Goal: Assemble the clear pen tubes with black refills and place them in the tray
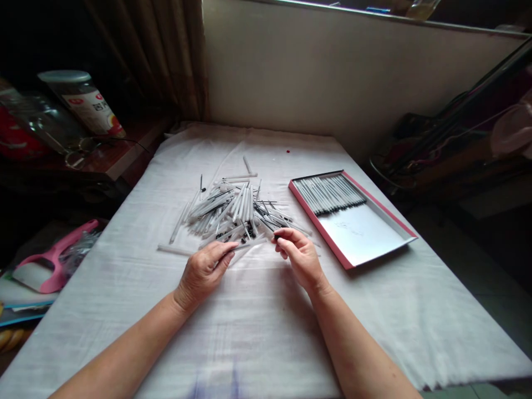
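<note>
My left hand [208,269] is closed on a translucent pen barrel [250,243], pinched between thumb and fingers and pointing right. Across a small gap, my right hand [299,255] pinches a small black pen part [276,237], perhaps a cap or plug; its exact kind is too small to tell. Just beyond both hands lies a loose heap of clear pen barrels [241,202], mixed with thin dark refills and small black pieces. To the right, a shallow red-edged box [322,230] holds a row of clear pens with black ends [330,194] along its far side.
A white cloth [257,327] covers the table, with a tiny red piece [287,151] near its far edge. On the left stand a lidded jar [89,105] and eyeglasses [78,155] on a wooden surface; a pink-handled object [58,257] lies lower. A pale wall [291,72] rises behind.
</note>
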A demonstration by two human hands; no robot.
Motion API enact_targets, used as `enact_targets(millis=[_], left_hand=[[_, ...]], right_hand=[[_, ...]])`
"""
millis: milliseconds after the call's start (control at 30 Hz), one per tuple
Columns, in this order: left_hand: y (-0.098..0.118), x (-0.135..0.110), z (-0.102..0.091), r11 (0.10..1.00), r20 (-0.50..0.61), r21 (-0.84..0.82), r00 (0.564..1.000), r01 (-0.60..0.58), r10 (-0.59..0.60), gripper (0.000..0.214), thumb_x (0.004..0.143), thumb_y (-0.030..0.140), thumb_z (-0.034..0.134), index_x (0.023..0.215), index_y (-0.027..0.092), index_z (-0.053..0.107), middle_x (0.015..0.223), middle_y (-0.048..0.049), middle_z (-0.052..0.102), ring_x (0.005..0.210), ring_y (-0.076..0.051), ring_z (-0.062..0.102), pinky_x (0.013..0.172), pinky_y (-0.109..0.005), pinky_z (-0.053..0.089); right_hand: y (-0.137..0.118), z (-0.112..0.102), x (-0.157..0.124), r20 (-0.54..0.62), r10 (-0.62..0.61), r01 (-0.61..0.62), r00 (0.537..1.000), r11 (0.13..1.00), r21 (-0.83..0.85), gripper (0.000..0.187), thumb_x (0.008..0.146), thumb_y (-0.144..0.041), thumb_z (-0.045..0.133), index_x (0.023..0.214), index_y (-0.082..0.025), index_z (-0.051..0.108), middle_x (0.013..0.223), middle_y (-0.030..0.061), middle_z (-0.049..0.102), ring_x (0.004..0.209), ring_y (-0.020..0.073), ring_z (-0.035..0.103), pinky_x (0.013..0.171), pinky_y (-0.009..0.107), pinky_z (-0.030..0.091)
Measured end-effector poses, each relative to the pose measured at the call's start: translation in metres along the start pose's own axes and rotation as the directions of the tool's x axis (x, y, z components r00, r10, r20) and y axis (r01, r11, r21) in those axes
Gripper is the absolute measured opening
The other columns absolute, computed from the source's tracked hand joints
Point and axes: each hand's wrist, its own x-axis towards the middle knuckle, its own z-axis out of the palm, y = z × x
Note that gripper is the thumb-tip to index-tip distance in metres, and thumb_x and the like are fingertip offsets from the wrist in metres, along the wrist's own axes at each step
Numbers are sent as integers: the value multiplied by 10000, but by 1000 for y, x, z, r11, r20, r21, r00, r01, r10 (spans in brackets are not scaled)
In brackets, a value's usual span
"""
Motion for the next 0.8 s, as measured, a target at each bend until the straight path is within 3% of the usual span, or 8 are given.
enact_targets(millis=[300,567,800], left_hand=[[1,5,1,1000,41,18,999,-5,4,231,909,205,546,1099,207,678,948,-68,734,873,-172,701,769,-250,563],[-1,5,2,1000,88,-11,996,12,-11,254,917,214,536,1136,202,664,967,-82,729,878,-176,690,779,-270,555],[0,6,2,1000,65,-19,998,-8,9,240,905,191,552,1112,197,673,937,-68,728,861,-167,695,771,-240,547]], right_hand=[[0,5,0,104,-77,81,992,996,-34,154,758,-310,651,858,-197,683,740,27,711,607,128,609,546,250,505],[5,3,1,79,-131,135,988,990,-42,164,784,-326,663,885,-204,704,757,25,703,656,137,624,611,267,525],[7,2,1,56,-154,158,987,983,-90,163,786,-314,671,890,-209,740,794,35,709,645,135,604,600,266,508]])
